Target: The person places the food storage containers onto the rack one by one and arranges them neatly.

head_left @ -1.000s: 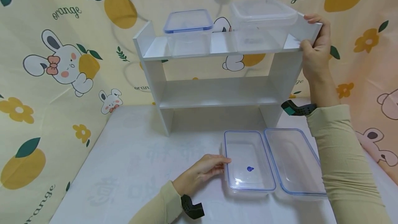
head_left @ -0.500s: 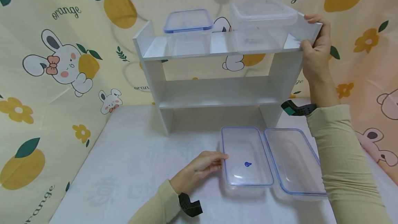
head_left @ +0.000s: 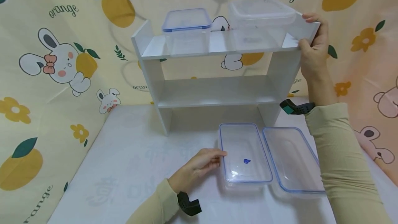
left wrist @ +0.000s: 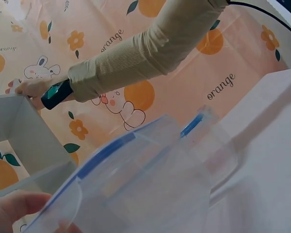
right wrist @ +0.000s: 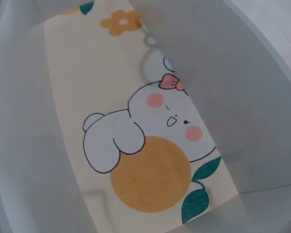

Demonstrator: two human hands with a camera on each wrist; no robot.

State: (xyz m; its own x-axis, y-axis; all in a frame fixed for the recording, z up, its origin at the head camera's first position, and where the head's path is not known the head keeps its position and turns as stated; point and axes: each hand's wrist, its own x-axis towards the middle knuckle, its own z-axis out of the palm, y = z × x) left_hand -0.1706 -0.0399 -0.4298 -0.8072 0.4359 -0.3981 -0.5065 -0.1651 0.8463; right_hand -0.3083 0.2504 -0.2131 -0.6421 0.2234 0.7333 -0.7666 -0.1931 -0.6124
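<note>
My left hand (head_left: 200, 167) pinches the left edge of a clear plastic food container (head_left: 240, 141) with a blue-rimmed lid and a small blue mark. In the left wrist view the thumb lies at the blue rim of this container (left wrist: 150, 179), fingers seen through the plastic. A second blue-rimmed food container (head_left: 292, 158) lies just right of it, partly behind the right forearm. My right hand (head_left: 314, 53) grips the top of the right side panel of a white shelf (head_left: 214, 91). Only the shelf's boards (right wrist: 223, 87) and the cloth behind show in the right wrist view.
On the shelf's top board stand a blue-lidded clear container (head_left: 186, 42) and a larger one with a clear lid (head_left: 262, 11). The white table (head_left: 133, 155) extends to the left. A patterned cloth (head_left: 118, 47) hangs behind.
My left hand and the food container it holds have shifted slightly away from me, toward the shelf, and a little left. The right hand keeps its grip on the shelf.
</note>
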